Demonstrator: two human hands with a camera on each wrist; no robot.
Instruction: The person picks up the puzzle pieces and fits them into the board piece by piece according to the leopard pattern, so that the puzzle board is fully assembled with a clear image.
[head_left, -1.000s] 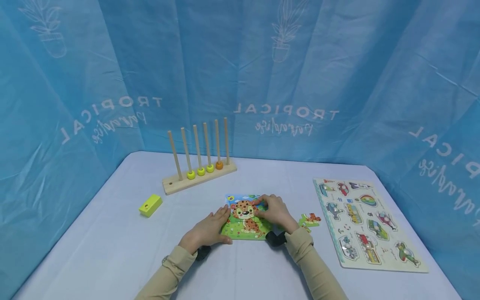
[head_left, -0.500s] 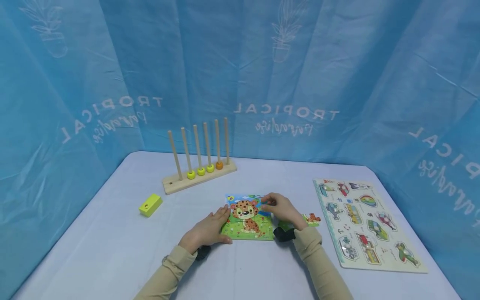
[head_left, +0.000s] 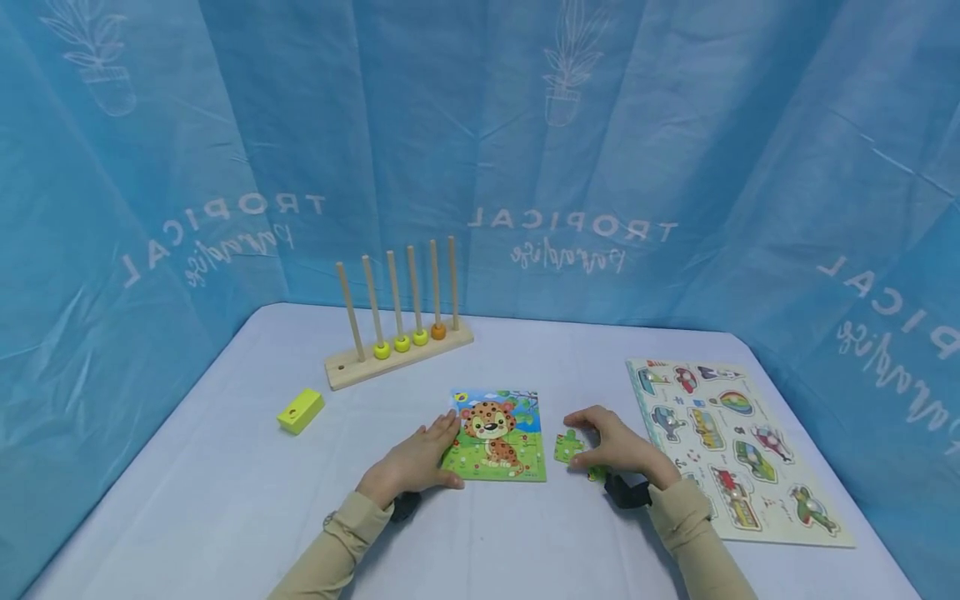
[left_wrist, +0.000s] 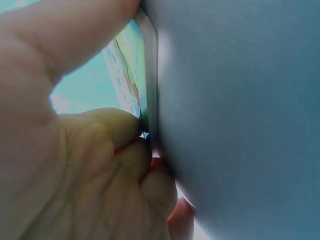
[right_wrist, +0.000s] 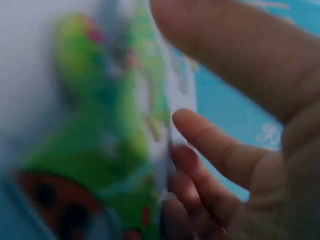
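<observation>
A square jigsaw puzzle with a leopard cub picture (head_left: 502, 446) lies flat in the middle of the table. My left hand (head_left: 416, 458) rests along its left side, fingertips over the edge and thumb by the near corner. The left wrist view shows thumb and fingers against the board's edge (left_wrist: 151, 85). To the right, my right hand (head_left: 618, 443) hovers over loose puzzle pieces, thumb and fingers apart. A green piece (head_left: 569, 447) lies between thumb and forefinger; another piece (head_left: 596, 473) is partly hidden below the hand. Up close, a green piece with brown spots (right_wrist: 115, 165) appears blurred.
An abacus stand with upright pegs (head_left: 401, 354) and several beads stands at the back left. A yellow block (head_left: 302, 411) lies left of the hands. A vehicle peg puzzle board (head_left: 795, 467) lies at the right, near the right forearm. Blue curtains (head_left: 480, 167) surround the table.
My right hand has left the upper right of the leopard puzzle and moved right, over the loose pieces. The puzzle's upper right corner is uncovered. My left hand has stayed in place.
</observation>
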